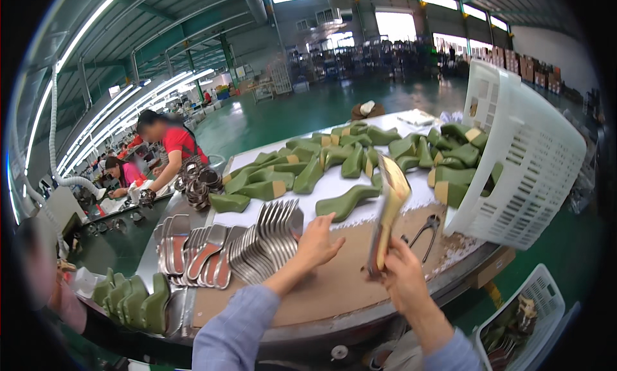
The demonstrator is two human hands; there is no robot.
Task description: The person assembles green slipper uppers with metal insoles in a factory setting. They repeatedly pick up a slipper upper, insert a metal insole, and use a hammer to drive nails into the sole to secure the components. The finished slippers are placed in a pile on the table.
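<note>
My right hand (406, 278) grips the lower end of a long shoe-shaped piece (390, 210), raised upright over the table. It is pale yellow with brown and silvery edges and slightly blurred, so its exact make is unclear. My left hand (315, 244) reaches over the brown board with fingers apart and holds nothing. Just beyond its fingertips lies a green shoe last (347, 202) on white paper. Beside that hand, on its left, stands a row of silver-edged insoles (276, 233), with brown-faced insoles (209, 258) farther left. Pincers (425, 235) rest right of the raised piece.
Many green shoe lasts (308, 175) cover the table's far side. A white plastic basket (514, 152) tips at the right; another basket (546, 291) sits low right. More lasts (154, 307) line the left edge. A person in red (177, 143) works at the left bench.
</note>
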